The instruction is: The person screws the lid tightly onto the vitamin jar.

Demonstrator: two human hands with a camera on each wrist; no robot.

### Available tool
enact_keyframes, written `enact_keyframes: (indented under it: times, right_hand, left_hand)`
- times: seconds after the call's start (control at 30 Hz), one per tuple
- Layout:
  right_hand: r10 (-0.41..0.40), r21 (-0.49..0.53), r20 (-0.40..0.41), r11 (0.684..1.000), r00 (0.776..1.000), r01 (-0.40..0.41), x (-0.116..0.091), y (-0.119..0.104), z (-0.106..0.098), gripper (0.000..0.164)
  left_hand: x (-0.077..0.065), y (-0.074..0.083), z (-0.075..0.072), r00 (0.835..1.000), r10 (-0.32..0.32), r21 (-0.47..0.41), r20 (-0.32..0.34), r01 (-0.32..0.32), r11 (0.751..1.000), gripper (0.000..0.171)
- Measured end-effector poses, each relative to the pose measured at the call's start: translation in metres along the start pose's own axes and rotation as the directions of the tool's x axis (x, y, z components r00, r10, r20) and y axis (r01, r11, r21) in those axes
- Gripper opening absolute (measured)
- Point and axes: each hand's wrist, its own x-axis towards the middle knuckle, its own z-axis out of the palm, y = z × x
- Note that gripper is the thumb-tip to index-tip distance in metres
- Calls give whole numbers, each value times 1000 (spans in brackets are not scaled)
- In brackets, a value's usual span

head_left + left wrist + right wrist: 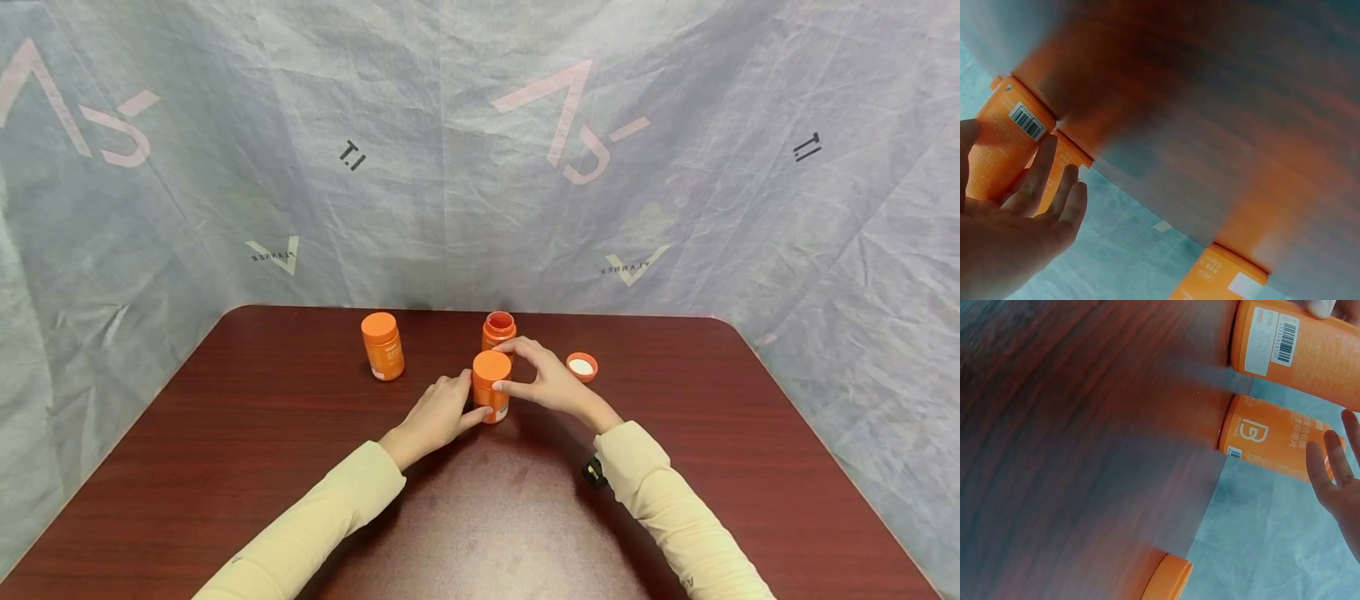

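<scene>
Both hands are gripping one orange bottle [486, 385], which is standing upright, lid on, on the worktop [225, 458], about midway between its side edges and nearer the far edge than the near one. The left hand [437, 414] is holding the body low down, its thumb pressing on the front and its fingers lying along the left side. The right hand [552, 383] is pinching the bottle near the lid between thumb and forefinger, while its other fingers are spreading loosely in the right wrist view.

Just behind, close to the far edge, a lidless orange bottle [498, 327] is standing upright, its mouth showing; a narrow gap is separating the two bases. Off toward the far left corner, another lidded bottle [384, 352] is standing well apart from the hands. On the other side, toward the far right corner, a loose orange cap [582, 367] is lying with its white inside facing up.

Beneath the right sleeve [633, 458], a small dark object [594, 472] is showing only in part. A pale printed cloth [450, 167] is hanging beyond the far edge.
</scene>
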Motion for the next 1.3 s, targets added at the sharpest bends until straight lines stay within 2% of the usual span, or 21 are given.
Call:
enact_keyframes:
  times: [0.2,0.6,0.93,1.3]
  right_hand:
    - [23,4,26,1000,999,-23,-1,-1,0,49]
    - [37,-8,26,999,999,-37,1,-4,-2,51]
    - [53,-3,-23,999,998,-54,0,-1,-10,47]
    - [71,-84,-93,993,993,-79,-7,19,-29,42]
  left_hand:
    - [-1,0,1,1000,-28,47,2,28,999,44]
    - [0,-2,1,998,-59,61,-16,59,996,50]
    - [1,-5,-1,992,-121,98,-44,125,987,52]
    - [4,-14,-4,978,-186,100,-92,195,976,47]
